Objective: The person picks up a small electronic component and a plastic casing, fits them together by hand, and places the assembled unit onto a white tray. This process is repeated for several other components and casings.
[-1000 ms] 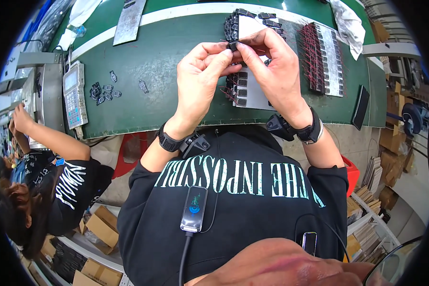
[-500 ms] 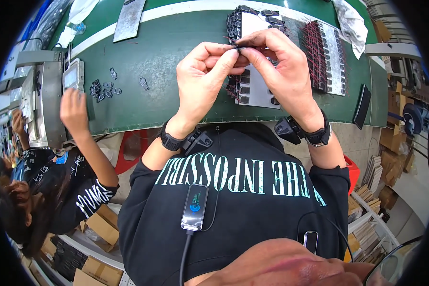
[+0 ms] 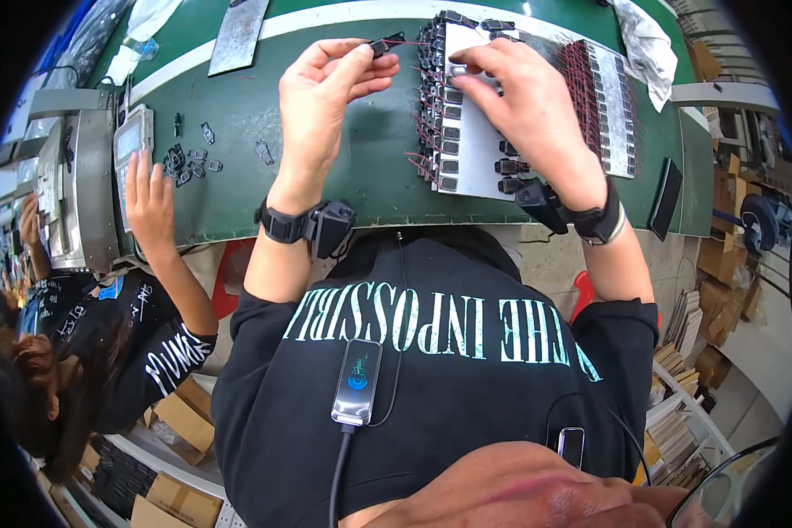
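Note:
Up at the left of the tray, my left hand (image 3: 327, 88) is closed in a pinch on a small black speaker-like module (image 3: 384, 46) with a thin red wire. My right hand (image 3: 530, 104) reaches over the white metal plate (image 3: 477, 145). Its thumb and index finger are apart, close to the row of modules along the plate's left edge, and I see nothing held between them. That row of black modules (image 3: 450, 150) has red wires hanging off to the left. More modules (image 3: 510, 167) lie on the plate's right side, partly under my right wrist.
A second plate (image 3: 613, 114) with modules and dense red wires lies to the right. A white cloth (image 3: 644, 44) and a black phone-like slab (image 3: 668, 199) are beyond it. Loose modules (image 3: 178, 160) lie at left, near a co-worker's hand (image 3: 149, 202). A bare metal plate (image 3: 238, 35) is farther back.
My hands have parted from their shared hold. The left moved left with the module, and the right stayed over the plate with its fingers spread. The co-worker's hand shifted slightly.

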`<state>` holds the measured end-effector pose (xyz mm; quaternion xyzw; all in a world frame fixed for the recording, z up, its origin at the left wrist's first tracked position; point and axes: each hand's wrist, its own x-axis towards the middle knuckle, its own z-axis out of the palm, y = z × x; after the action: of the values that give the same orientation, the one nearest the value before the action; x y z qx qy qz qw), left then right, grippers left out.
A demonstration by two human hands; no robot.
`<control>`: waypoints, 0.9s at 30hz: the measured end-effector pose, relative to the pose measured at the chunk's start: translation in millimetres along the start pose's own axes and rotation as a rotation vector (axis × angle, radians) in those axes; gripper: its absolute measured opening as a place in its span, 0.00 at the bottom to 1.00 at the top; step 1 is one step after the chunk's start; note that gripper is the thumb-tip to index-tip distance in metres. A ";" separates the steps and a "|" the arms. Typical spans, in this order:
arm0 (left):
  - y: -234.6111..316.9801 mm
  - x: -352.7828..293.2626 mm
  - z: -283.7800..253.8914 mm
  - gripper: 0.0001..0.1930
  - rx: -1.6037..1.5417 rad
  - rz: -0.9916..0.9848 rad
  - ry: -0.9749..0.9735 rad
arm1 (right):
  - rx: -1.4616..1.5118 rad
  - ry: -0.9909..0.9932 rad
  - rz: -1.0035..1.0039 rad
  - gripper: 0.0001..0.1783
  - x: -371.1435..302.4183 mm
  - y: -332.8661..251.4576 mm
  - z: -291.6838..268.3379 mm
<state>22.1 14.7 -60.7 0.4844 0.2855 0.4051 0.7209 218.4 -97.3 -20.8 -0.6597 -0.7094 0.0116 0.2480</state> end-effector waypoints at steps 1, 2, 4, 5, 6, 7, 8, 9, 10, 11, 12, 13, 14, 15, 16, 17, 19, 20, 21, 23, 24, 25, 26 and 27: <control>-0.9 4.7 0.4 0.09 0.000 0.004 -0.002 | -0.024 0.013 -0.019 0.11 1.0 0.7 3.7; -1.6 8.0 0.8 0.10 0.010 0.001 -0.015 | -0.047 0.025 -0.038 0.12 1.7 0.2 7.0; -3.1 14.7 2.4 0.11 0.031 -0.008 -0.044 | -0.073 0.042 -0.056 0.12 3.9 -0.9 7.0; -4.1 18.1 3.4 0.11 0.031 -0.005 -0.049 | -0.062 0.021 -0.049 0.12 5.5 -1.6 4.7; -5.3 21.4 4.5 0.12 0.073 0.018 -0.059 | -0.052 0.001 -0.041 0.11 6.6 -2.2 2.2; -5.8 25.3 4.7 0.13 0.114 0.047 -0.065 | -0.041 -0.019 -0.040 0.11 8.8 -2.5 0.7; -6.5 29.4 5.1 0.15 0.155 0.076 -0.071 | -0.044 -0.014 -0.044 0.11 9.0 -2.7 -0.1; -8.2 33.6 7.5 0.15 0.155 0.082 -0.072 | 0.007 -0.006 -0.021 0.10 7.7 -3.2 -0.6; -11.0 37.9 12.2 0.15 0.192 0.050 -0.118 | 0.058 0.000 0.001 0.10 5.6 -4.0 -1.5; -14.0 42.2 17.3 0.15 0.229 0.017 -0.162 | 0.111 0.005 0.024 0.10 3.7 -4.8 -3.1; -15.6 46.4 20.4 0.15 0.266 -0.016 -0.203 | 0.110 0.006 0.018 0.10 2.1 -4.9 -8.2; -16.6 50.7 22.0 0.15 0.265 -0.011 -0.199 | 0.227 0.009 0.093 0.10 -0.9 -3.6 -17.0; -18.2 53.7 23.6 0.15 0.326 0.005 -0.210 | 0.344 0.012 0.171 0.09 -5.6 -2.5 -26.8; -19.6 56.5 24.6 0.15 0.387 0.021 -0.221 | 0.460 0.014 0.251 0.09 -8.9 -1.5 -34.4; -20.8 58.6 24.6 0.15 0.448 0.037 -0.231 | 0.460 0.012 0.249 0.09 -10.8 -0.6 -40.2; -22.5 62.2 25.3 0.15 0.447 0.037 -0.235 | 0.545 0.005 0.308 0.09 -12.8 1.6 -46.3; -23.2 66.3 26.6 0.13 0.515 0.047 -0.207 | 0.717 -0.010 0.424 0.10 -16.9 4.0 -53.7; -23.9 66.5 26.6 0.12 0.549 0.051 -0.190 | 0.716 -0.009 0.425 0.10 -19.6 4.2 -53.7; -24.0 65.2 27.8 0.12 0.549 0.050 -0.190 | 0.704 0.036 0.414 0.09 -22.8 4.4 -52.0; -7.6 55.3 39.4 0.09 0.553 -0.033 -0.136 | 0.682 0.130 0.395 0.09 -28.4 3.3 -48.0; -2.0 50.8 41.1 0.08 0.555 -0.072 -0.098 | 0.686 0.124 0.390 0.09 -28.3 2.2 -48.8; -1.3 46.3 36.6 0.08 0.556 -0.074 -0.085 | 0.783 0.088 0.425 0.09 -28.3 0.2 -49.5; -2.0 41.0 27.6 0.08 0.490 0.015 -0.050 | 0.880 0.047 0.460 0.09 -28.1 -2.5 -50.0; -3.1 35.6 16.0 0.08 0.425 0.106 -0.009 | 0.977 -0.001 0.494 0.09 -27.5 -4.8 -49.6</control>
<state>54.1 37.2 -58.4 0.6415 0.3353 0.3710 0.5817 232.4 -139.2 15.0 -0.6147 -0.4456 0.3979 0.5151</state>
